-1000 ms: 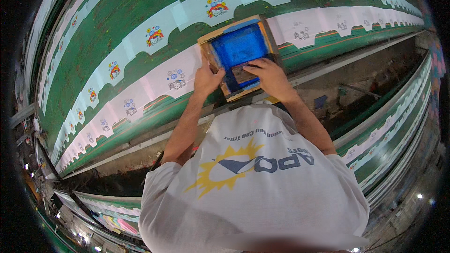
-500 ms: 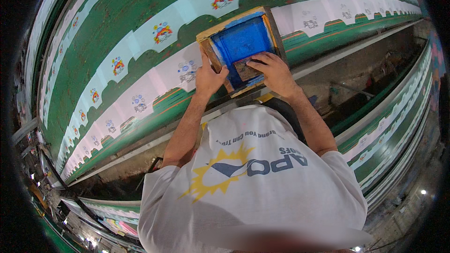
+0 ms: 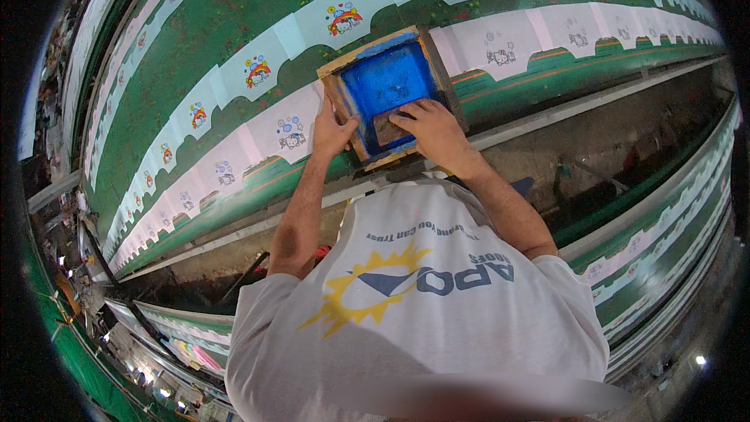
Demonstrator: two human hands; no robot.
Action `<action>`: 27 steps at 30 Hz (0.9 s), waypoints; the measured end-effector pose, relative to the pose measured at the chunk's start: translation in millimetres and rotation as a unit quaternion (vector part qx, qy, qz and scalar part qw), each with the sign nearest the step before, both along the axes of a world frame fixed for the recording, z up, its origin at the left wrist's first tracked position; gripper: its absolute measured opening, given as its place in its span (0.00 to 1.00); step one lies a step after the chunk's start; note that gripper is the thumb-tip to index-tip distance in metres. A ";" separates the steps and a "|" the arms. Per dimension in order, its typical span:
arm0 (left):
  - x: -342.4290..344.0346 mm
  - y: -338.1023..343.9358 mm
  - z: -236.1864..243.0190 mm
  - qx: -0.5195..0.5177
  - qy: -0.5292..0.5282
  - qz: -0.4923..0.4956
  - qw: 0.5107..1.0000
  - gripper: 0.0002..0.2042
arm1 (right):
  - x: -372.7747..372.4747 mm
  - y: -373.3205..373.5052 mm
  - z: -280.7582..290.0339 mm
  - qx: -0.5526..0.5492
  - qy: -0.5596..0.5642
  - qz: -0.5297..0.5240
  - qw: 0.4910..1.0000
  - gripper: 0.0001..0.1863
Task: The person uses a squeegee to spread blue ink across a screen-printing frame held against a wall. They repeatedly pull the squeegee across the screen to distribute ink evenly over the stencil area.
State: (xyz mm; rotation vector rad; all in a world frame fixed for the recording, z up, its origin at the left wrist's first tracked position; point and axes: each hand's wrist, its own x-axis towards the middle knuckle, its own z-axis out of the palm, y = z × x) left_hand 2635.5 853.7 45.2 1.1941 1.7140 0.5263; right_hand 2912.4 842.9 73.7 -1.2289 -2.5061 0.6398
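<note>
Shifted since the earlier frame: your whole view, with wooden frame [image 3: 371, 48], hands and surrounding prints all slightly lower and further left; their arrangement looks unchanged, so probably your head alone turns.

Right hand [image 3: 433, 131], yours: fingers close together, bent over and clamped on a brown block [image 3: 383, 129]; thumb hidden. Grip from above seems chosen to press and guide it.

Left hand [image 3: 332, 133], yours: thumb and fingers clamped on the frame's left side, apparently to steady it.

Brown block: inside the frame, at the side nearest you, against a blue screen [image 3: 391, 82].

Wooden frame: ink-stained, set slightly askew over the near row of pale pink pieces [image 3: 269, 137]. Pieces to its left bear blue and grey motifs; those to its right, grey outlines only. It sits where the two meet, which likely explains its position.

Far row, pale blue pieces [image 3: 316, 31]: scalloped edges, rainbow-coloured motifs, laid in line, presumably for even spacing.

Green table [image 3: 195, 47]: long, flecked with colour, bordered on your side by a metal rail [image 3: 547, 113].

Room: dark gap [image 3: 578, 141] beyond the rail; second green table [image 3: 644, 211] at your right, also bearing pale strips; small bright lamp [image 3: 701, 360], lower right.
</note>
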 end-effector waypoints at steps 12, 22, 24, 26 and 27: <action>-0.6 -2.3 0.0 -0.004 -0.029 0.003 1.000 0.48 | -20.2 72.4 10.7 -0.109 -0.052 0.035 0.992 0.25; -0.4 1.0 13.5 -0.028 0.014 -0.031 0.999 0.51 | -26.6 54.9 -1.7 -0.025 -0.011 0.001 1.000 0.30; -0.6 1.4 11.4 -0.006 0.007 -0.034 0.999 0.51 | -15.4 28.7 3.5 -0.027 -0.010 0.003 1.000 0.30; -3.0 1.3 8.4 0.010 0.041 -0.058 0.997 0.52 | -9.0 9.9 8.8 -0.051 -0.029 0.009 0.998 0.29; -4.3 1.0 6.8 0.015 0.042 -0.062 0.997 0.52 | -6.7 10.5 9.8 -0.085 -0.034 0.016 0.996 0.28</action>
